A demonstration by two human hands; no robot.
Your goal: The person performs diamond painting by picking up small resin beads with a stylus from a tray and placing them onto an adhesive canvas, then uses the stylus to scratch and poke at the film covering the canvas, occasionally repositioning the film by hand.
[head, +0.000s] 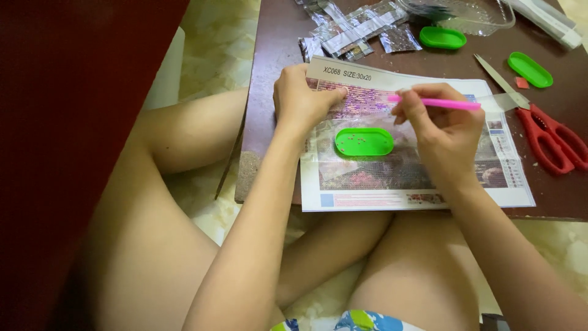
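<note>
The left hand [301,98] lies flat on the upper left part of the bead picture [410,144], its fingers spread and pressing the sheet down; it grips nothing. Just right of it and a little lower, in the middle of the sheet, sits a green oval tray [364,141] with small beads inside. The right hand [442,125] is closed around a pink pen [438,103], and the tip points left toward the top rows of the picture, near the fingers of the left hand.

I think the risks are small but real. The tray is between the two wrists, so a careless move of either hand may knock it and spill the beads over the sheet or on the floor. The sheet hangs a bit over the near edge of the brown table [269,55], so it may slide if the left hand lifts. A bead can also fall from the pen tip.

Counting from left to right: one bead picture, several shiny little bags [349,30] at the top, three green oval trays in all, one clear plastic box [484,15], one pink pen, one small red square [521,82], one pair of red scissors [548,138].
</note>
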